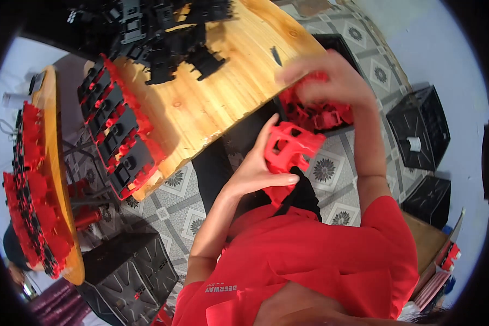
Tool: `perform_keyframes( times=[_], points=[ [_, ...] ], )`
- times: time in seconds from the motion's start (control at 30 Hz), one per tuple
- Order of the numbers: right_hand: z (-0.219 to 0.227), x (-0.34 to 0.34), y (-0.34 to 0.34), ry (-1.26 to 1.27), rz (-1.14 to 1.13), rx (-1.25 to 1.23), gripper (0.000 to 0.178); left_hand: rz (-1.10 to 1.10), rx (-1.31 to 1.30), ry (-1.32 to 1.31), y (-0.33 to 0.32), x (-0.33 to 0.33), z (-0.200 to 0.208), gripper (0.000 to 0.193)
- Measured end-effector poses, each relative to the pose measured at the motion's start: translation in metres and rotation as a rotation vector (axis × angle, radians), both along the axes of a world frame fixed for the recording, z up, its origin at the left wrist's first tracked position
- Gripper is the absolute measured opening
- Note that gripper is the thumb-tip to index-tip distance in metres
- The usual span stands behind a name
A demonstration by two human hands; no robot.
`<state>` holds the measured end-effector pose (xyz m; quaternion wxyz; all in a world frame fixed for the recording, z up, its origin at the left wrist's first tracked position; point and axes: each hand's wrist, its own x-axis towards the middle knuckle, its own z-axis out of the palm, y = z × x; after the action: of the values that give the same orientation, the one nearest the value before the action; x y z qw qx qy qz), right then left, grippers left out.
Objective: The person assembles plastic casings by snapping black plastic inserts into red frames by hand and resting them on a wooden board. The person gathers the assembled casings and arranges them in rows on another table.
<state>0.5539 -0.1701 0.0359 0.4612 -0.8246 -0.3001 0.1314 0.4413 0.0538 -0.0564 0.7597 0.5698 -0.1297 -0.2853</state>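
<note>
My left hand (258, 165) grips a red plastic part (290, 146) in front of my chest, fingers wrapped around its lower edge. My right hand (328, 81) reaches out over a black crate (339, 43) full of red plastic parts (315, 114) and rests among them; whether it grips one I cannot tell. Both forearms come up from my red shirt at the lower edge.
A wooden tabletop (223, 92) carries a heap of black plastic parts (157, 32) and a row of assembled red-and-black pieces (117, 130). A second wooden board (57, 179) at left holds more red pieces. Black crates (418, 127) stand on the patterned tile floor.
</note>
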Motion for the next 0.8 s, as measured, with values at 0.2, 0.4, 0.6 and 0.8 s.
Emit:
perform_keyframes(
  times=[0.2, 0.4, 0.6, 0.8],
  points=[
    [-0.068, 0.118, 0.122, -0.688, -0.273, 0.114, 0.052, 0.273, -0.508, 0.29, 0.045, -0.028, -0.017, 0.106],
    [-0.056, 0.117, 0.159, -0.272, -0.46, 0.242, 0.057, 0.495, -0.536, 0.3, 0.063, -0.034, -0.029, 0.098],
    [-0.073, 0.052, 0.079, -0.64, -0.726, 0.585, 0.038, 0.543, -0.614, 0.266, 0.074, -0.041, -0.036, 0.085],
    [-0.122, 0.011, 0.038, -1.267, -0.48, -0.236, 0.02, 0.53, -0.63, 0.307, 0.072, -0.045, -0.045, 0.081]
  ],
)
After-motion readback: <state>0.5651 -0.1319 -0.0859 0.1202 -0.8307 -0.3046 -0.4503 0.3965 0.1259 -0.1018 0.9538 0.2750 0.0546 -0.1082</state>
